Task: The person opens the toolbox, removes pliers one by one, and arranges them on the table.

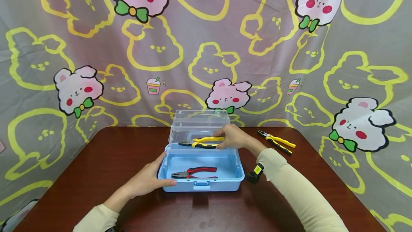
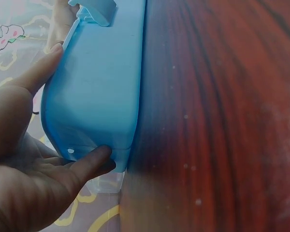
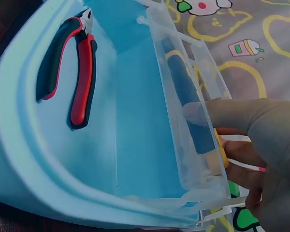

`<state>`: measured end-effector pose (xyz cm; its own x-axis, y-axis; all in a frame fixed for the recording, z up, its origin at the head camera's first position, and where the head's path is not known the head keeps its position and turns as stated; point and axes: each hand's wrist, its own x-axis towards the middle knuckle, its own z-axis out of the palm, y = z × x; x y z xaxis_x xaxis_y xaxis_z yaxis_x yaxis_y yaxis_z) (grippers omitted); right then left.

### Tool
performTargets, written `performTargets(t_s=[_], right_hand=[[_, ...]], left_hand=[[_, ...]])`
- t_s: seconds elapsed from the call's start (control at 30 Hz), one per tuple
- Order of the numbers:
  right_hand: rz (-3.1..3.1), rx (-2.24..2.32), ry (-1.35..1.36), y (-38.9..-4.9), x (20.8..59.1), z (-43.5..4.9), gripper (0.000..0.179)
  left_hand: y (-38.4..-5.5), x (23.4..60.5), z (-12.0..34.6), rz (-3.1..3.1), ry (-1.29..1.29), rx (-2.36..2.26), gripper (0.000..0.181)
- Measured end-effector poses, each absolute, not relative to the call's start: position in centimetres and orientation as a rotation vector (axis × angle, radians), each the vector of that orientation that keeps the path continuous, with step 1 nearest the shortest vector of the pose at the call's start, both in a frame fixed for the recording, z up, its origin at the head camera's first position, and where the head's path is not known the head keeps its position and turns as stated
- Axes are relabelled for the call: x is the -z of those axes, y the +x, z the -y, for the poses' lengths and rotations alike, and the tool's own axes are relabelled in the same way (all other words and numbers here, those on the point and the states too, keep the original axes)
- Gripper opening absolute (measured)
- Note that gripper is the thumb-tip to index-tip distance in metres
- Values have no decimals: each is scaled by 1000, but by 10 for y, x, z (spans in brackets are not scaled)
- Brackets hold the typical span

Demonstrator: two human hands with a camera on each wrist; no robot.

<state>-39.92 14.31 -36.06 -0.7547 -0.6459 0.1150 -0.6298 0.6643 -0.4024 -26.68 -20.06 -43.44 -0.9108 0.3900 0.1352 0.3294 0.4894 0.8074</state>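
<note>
A light blue toolbox [image 1: 222,186] stands on the table with its lid up. My left hand [image 1: 148,178] grips its front left corner, the thumb along the front rim and the fingers against the side in the left wrist view. Yellow-and-black pliers [image 1: 204,139] lie in the raised clear tray [image 1: 181,151], head pointing left. Their handle ends are pinched by my right hand [image 1: 233,137]; through the tray wall, the right wrist view shows the thumb on a handle [image 3: 186,87]. Red-and-black pliers [image 1: 201,169] rest on the box floor near the front.
Another pair of yellow-and-black pliers [image 1: 280,141] lies on the dark wooden table [image 1: 106,164], right of the box. The clear lid [image 1: 201,117] leans up at the back, before a patterned curtain [image 1: 199,28]. A latch [image 1: 201,187] sits on the box front.
</note>
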Motion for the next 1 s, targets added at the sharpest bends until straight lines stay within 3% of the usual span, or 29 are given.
performTargets(t_s=[1.0], right_hand=[[-2828,1040,-917,-394,369,-158,49]], left_hand=[[-265,434,202,-2658,685,-1431,116]])
